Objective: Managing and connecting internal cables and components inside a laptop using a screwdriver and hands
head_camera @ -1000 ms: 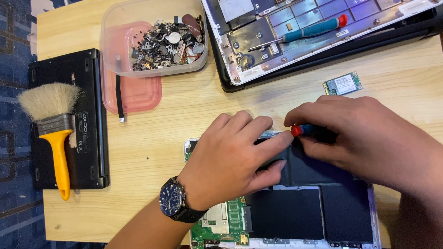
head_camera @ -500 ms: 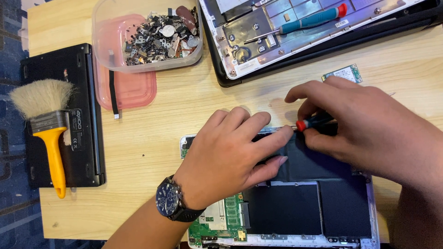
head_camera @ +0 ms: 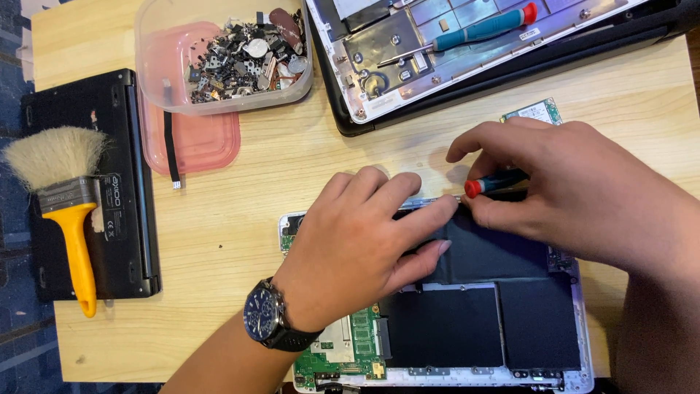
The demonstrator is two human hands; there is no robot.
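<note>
An opened white laptop base (head_camera: 576, 321) lies at the table's near edge, showing black battery cells (head_camera: 467, 328) and a green circuit board (head_camera: 350, 350). My left hand (head_camera: 364, 244), with a dark wristwatch (head_camera: 266, 321) on the wrist, rests flat on the laptop's upper left part, fingers pointing right. My right hand (head_camera: 576, 190) grips a small screwdriver with a red cap and blue handle (head_camera: 492, 184), held sideways at the laptop's far edge. Its tip is hidden behind my left fingers.
A clear plastic tub of small metal parts (head_camera: 233, 55) sits on a pink lid (head_camera: 193, 138). A second opened laptop shell (head_camera: 467, 66) holds a teal screwdriver (head_camera: 481, 29). At the left are a black device (head_camera: 124, 182), a yellow-handled brush (head_camera: 69, 211). A small green card (head_camera: 532, 111) lies nearby.
My right hand and the screwdriver shifted slightly right and toward me along the laptop's far edge. My left hand stayed pressed on the laptop, its fingers spreading a little.
</note>
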